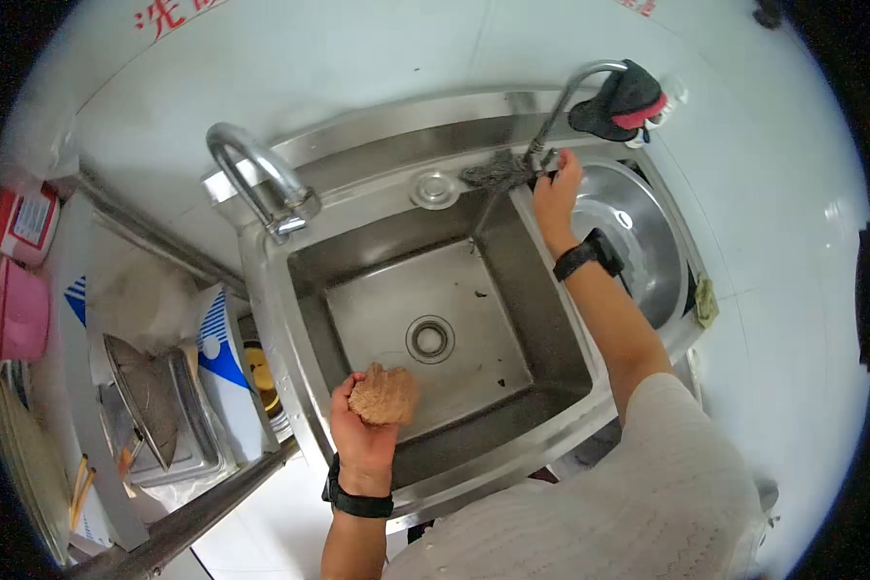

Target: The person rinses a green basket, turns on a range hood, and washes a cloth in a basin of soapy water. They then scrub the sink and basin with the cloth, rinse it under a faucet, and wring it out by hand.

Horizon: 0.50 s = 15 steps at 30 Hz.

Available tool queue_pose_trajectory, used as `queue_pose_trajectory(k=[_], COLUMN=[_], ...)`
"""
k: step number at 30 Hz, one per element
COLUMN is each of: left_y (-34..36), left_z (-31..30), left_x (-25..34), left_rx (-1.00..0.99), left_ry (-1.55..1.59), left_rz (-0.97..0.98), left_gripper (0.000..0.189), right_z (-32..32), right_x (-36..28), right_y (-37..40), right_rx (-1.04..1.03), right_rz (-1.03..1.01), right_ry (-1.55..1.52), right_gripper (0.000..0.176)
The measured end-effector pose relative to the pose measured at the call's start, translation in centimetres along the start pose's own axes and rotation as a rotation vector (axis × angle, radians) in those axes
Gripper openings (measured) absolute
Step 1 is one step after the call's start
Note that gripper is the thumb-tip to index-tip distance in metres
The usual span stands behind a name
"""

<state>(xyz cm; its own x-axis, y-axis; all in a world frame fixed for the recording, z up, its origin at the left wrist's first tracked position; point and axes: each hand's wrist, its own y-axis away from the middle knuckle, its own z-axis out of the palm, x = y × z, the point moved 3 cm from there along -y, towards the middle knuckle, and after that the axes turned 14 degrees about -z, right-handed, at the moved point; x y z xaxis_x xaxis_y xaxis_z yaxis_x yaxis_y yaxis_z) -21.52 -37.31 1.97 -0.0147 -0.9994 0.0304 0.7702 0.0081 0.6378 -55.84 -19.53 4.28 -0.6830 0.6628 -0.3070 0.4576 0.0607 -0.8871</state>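
Observation:
My left hand [362, 435] is closed on a brown, fibrous scouring ball [384, 395], held over the near left part of the steel sink basin [435, 275]. At the back right, my right hand [557, 201] reaches to the base of the right tap [561, 101]. Its fingers are bent around the tap handle [545, 160], which they partly hide. Beside that hand, a grey mesh scrubber [496, 172] lies on the sink's back rim. A few small dark scraps are in the basin around the drain [430, 338].
Another curved tap [261, 169] stands at the back left. A steel bowl [633, 242] sits to the right, under my forearm. Black and red cloth [623, 104] hangs on the right tap's spout. Left of the sink, a shelf holds a pink container [21, 309] and a lidded tray [179, 416].

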Motion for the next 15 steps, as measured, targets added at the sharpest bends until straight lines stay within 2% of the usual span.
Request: queue_pose_trajectory(k=[1, 3, 5, 7, 9, 10, 12, 13, 15], left_y=[-0.3, -0.5, -0.4, -0.6, -1.3, -0.9, -0.4, -0.2, -0.1], left_z=[0.1, 0.2, 1.2, 1.3, 1.0, 1.7, 2.1, 2.2, 2.1], left_x=[-0.3, -1.0, -1.6, -2.5, -3.0, -3.5, -3.8, -3.9, -4.1], left_rx=[-0.006, -0.033, 0.001, 0.039, 0.011, 0.054, 0.066, 0.073, 0.065], left_ry=[-0.015, -0.028, -0.052, -0.081, -0.054, -0.071, -0.089, -0.095, -0.131], left_rz=[-0.008, -0.021, -0.025, -0.034, -0.024, -0.01, -0.007, 0.001, -0.003], left_gripper=[0.017, 0.017, 0.016, 0.016, 0.014, 0.013, 0.013, 0.014, 0.013], right_z=[0.7, 2.8, 1.8, 2.7, 4.2, 4.0, 4.2, 3.9, 3.4], right_x=[1.8, 5.6, 1.9, 0.3, 0.0, 0.2, 1.4, 1.5, 1.5], right_y=[-0.7, -1.0, -1.5, -0.6, 2.0, 1.5, 0.5, 0.0, -0.2], right_rx=[0.013, -0.459, -0.386, -0.687, -0.355, -0.347, -0.551, -0.539, -0.778], right_rz=[0.005, 0.215, 0.297, 0.219, -0.461, -0.451, -0.14, -0.135, -0.253], right_ry=[0.012, -0.186, -0.201, -0.063, 0.124, 0.133, -0.055, -0.053, -0.006], right_gripper=[0.035, 0.037, 0.038, 0.034, 0.027, 0.027, 0.025, 0.025, 0.024])
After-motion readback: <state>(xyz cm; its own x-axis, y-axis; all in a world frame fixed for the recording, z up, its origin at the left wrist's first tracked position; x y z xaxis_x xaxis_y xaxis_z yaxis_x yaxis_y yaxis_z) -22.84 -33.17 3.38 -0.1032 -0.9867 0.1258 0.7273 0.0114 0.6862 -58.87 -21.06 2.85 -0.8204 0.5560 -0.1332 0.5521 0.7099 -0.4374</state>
